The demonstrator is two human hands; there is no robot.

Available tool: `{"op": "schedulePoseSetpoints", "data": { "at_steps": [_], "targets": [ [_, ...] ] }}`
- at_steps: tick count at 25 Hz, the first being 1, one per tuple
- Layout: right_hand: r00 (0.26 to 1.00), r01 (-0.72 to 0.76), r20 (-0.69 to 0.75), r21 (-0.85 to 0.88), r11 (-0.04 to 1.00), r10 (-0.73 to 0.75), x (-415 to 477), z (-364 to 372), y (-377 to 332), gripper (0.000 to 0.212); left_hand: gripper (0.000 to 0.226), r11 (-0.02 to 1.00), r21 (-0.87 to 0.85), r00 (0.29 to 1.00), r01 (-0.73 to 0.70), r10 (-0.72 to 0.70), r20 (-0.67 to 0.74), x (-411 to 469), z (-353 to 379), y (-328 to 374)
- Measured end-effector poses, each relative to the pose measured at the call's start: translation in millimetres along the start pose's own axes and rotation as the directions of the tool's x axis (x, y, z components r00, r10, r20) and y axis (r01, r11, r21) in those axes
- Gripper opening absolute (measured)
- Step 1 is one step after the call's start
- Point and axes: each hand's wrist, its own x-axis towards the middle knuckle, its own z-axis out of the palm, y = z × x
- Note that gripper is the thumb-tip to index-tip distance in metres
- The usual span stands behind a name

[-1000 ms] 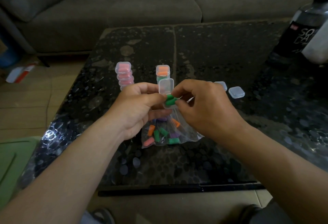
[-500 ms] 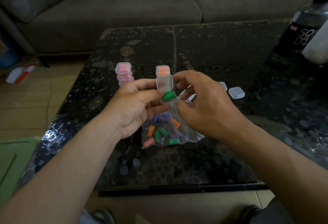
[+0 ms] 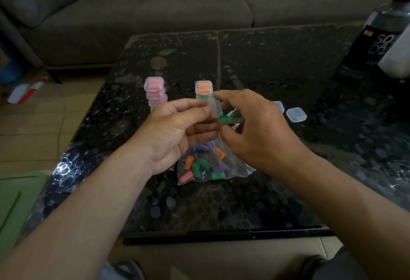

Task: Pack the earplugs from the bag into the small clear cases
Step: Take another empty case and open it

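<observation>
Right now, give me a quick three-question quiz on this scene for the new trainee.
1. True or false: the lid of the case held between the left hand and the right hand is snapped shut.
2. The earplugs in that case are: A pink, B green, C purple.
3. Fill in: the top case of the stack just behind the hands holds ___ earplugs.
Key: 1 false, the lid stands up; 2 B; 3 orange.
</observation>
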Motion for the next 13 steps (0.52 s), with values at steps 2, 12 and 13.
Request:
{"op": "schedulePoseSetpoints", "data": {
  "at_steps": [2,12,13],
  "targets": [
    [1.000,0.007,-0.005,-0.010,1.000,-0.007,-0.3,1.0,0.0,0.057,0.035,1.000,0.020,1.000,-0.022,0.022,0.017,-0.4,1.3,-1.6],
    [0.998,0.020,-0.062,0.053,0.998,-0.017,-0.9,-0.2,-4.5,0.020,0.024,0.983,0.141,0.992,-0.119,0.125,-0.032,0.9,0.0,-3.6],
    [0.998,0.015,-0.064,0.050,0.999,-0.012,-0.7,-0.4,-4.9,0.017,0.023,0.979,0.158,0.991,-0.127,0.133,-0.029,1.1,-0.9,-3.9]
  ]
}}
